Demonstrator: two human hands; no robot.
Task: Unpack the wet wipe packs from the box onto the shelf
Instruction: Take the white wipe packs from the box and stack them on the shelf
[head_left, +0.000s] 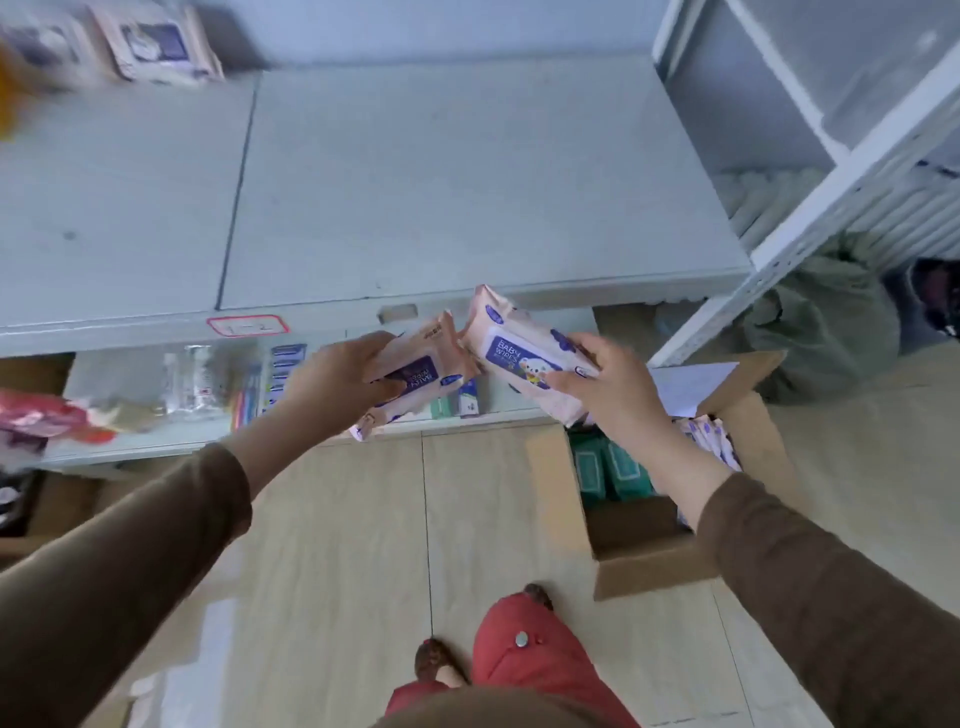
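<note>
Mid-frame, two pink wipe packs held up before shelf (467, 171) edge: left hand (337, 379) curled round pack (415, 374); right hand (602, 379) gripping pack w/ bear label (519, 353). Open box (649, 545) at 4 o'clock on floor, more packs (608, 467) inside.

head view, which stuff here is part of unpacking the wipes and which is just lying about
Part of the job:
- left hand gripping a pink wipe pack
- right hand gripping a second pink wipe pack
- cardboard box on the floor
- shelf

Just lying about:
- green bag
- white rack
- toothbrushes
</note>
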